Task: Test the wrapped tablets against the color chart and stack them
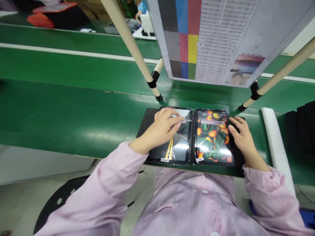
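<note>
Head view: left hand spreads over left tablet, right hand spreads at right tablet's edge, room leftward.

The green bench bears two tablets on black backing, a white strip and a stand's feet.

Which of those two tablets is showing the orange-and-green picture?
The tablet on the right, beside the right hand. The tablet on the left, partly covered by the left hand, shows yellow lines instead.
</note>
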The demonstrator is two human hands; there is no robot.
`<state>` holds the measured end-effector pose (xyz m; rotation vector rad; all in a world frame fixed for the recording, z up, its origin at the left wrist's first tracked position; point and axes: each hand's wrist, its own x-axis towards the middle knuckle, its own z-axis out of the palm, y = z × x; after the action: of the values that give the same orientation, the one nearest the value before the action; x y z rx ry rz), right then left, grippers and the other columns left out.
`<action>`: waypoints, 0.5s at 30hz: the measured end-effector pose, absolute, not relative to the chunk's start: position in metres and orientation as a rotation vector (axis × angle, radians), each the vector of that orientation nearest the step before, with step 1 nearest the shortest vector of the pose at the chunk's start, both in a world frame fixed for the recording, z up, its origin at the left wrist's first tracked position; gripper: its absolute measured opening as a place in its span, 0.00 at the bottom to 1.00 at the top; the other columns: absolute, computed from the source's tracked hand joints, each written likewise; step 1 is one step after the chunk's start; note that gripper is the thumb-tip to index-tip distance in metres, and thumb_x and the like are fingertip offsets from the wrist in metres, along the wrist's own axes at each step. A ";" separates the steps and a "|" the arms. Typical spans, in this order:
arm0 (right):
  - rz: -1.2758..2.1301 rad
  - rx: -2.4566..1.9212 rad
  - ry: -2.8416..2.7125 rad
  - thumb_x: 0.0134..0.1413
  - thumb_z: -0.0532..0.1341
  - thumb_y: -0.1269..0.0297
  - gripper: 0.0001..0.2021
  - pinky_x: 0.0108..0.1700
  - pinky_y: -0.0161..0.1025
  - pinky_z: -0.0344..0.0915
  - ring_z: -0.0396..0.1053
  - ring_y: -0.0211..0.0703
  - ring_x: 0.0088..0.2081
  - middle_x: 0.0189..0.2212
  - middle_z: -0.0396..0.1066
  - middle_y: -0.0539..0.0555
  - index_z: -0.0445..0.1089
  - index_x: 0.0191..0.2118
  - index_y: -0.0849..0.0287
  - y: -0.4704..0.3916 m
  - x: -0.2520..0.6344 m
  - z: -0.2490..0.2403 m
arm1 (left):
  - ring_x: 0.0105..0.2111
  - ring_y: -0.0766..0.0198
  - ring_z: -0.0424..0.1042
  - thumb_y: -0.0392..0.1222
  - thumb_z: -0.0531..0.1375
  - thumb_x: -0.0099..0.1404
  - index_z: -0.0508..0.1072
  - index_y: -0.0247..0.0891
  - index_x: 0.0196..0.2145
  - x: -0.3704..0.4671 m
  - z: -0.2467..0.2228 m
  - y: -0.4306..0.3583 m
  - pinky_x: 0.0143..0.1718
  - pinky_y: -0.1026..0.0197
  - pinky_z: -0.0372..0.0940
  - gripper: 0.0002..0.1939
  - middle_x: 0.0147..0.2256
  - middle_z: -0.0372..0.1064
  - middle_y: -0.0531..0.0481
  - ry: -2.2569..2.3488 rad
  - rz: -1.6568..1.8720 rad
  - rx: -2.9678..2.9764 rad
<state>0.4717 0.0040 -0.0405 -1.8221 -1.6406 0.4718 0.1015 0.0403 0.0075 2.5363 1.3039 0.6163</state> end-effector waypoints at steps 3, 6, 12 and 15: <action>0.302 -1.692 -1.969 0.74 0.54 0.47 0.21 0.69 0.71 0.54 0.59 0.66 0.70 0.69 0.67 0.57 0.82 0.55 0.44 -0.041 0.480 -0.037 | 0.61 0.44 0.64 0.45 0.52 0.80 0.84 0.47 0.55 0.063 0.005 -0.013 0.63 0.38 0.60 0.20 0.55 0.71 0.40 1.200 0.544 2.591; 0.197 -1.530 -2.291 0.75 0.55 0.52 0.18 0.64 0.70 0.58 0.56 0.69 0.71 0.70 0.66 0.56 0.82 0.55 0.42 -0.083 0.479 -0.030 | 0.62 0.42 0.61 0.45 0.55 0.79 0.83 0.55 0.57 0.037 -0.007 -0.056 0.62 0.37 0.61 0.19 0.59 0.67 0.41 1.166 0.458 2.582; 0.071 -1.665 -2.356 0.76 0.54 0.53 0.19 0.62 0.69 0.60 0.58 0.70 0.70 0.71 0.65 0.59 0.81 0.57 0.44 -0.057 0.461 -0.025 | 0.62 0.42 0.62 0.48 0.54 0.78 0.85 0.57 0.54 0.029 -0.034 -0.040 0.64 0.35 0.61 0.19 0.60 0.67 0.41 1.275 0.364 2.429; -0.025 -1.970 -2.012 0.74 0.53 0.51 0.23 0.63 0.73 0.61 0.60 0.72 0.69 0.73 0.61 0.65 0.78 0.62 0.53 -0.016 0.462 -0.017 | 0.62 0.37 0.63 0.49 0.55 0.76 0.82 0.48 0.59 0.035 -0.036 -0.002 0.63 0.30 0.61 0.21 0.60 0.68 0.35 1.697 0.455 2.342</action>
<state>0.4622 -0.0159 -0.0171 -1.9705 -2.0120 -0.0248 0.0354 -0.0019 -0.0356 2.3416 1.6968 0.4551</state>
